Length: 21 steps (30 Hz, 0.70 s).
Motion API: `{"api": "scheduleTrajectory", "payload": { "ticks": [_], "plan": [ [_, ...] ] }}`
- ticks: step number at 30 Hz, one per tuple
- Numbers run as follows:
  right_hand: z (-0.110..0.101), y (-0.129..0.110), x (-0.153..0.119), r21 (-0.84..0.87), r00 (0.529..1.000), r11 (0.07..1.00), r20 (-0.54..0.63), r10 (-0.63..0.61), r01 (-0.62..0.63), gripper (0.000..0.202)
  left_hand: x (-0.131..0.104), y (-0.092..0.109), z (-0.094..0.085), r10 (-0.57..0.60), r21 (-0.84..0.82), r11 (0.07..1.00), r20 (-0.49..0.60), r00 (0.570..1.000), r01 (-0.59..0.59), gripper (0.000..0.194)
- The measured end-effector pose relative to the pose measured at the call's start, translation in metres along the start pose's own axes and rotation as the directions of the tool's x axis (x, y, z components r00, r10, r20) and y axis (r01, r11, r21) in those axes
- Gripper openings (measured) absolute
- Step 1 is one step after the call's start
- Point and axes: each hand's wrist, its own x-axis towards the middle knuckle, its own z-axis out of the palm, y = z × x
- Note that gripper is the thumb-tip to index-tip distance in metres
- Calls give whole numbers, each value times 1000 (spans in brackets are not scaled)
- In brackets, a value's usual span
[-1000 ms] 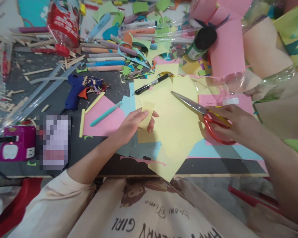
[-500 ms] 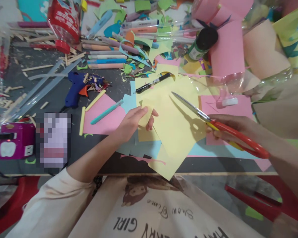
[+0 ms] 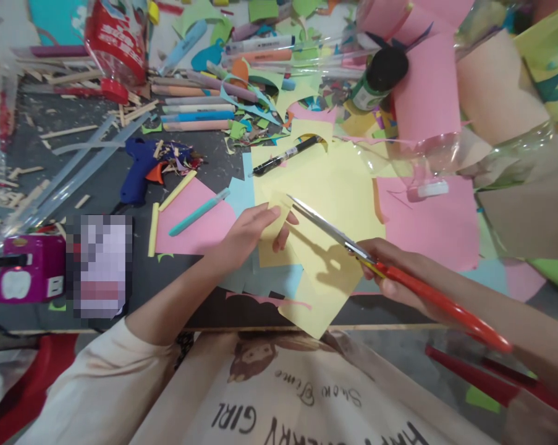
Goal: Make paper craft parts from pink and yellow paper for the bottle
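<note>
Between thumb and fingers, my left hand (image 3: 255, 232) pinches a small piece of yellow paper (image 3: 279, 207). My right hand (image 3: 392, 272) grips a pair of scissors (image 3: 431, 296) with red handles, partway along their length. Their metal blades look closed, and the tip is at the right edge of the small paper; whether it touches I cannot tell. Beneath both hands lie larger yellow sheets (image 3: 338, 179), one with a corner over the table's front edge. A black pen (image 3: 285, 156) rests on the yellow paper above my left hand.
Left of my hands are a pink sheet with a teal marker (image 3: 199, 212), a blue glue gun (image 3: 139, 167), a purple box (image 3: 33, 269) and a pixelated object. Markers, wood sticks and paper scraps cover the back. Bottles and a black-capped jar (image 3: 380, 77) lie at the right.
My right hand has moved left and slightly down with the scissors, bringing their tip to the small yellow paper. My left hand has barely moved.
</note>
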Motion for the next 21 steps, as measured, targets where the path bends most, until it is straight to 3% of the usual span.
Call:
{"api": "scheduleTrajectory", "payload": {
  "ticks": [8,21],
  "plan": [
    [4,-4,7,-7,999,1000,34,2,-2,60,0,5,1,-52,43,998,-7,999,52,33],
    [2,-7,17,72,992,997,124,18,-27,52,2,11,1,-158,46,987,48,986,155,30]
  ]
}}
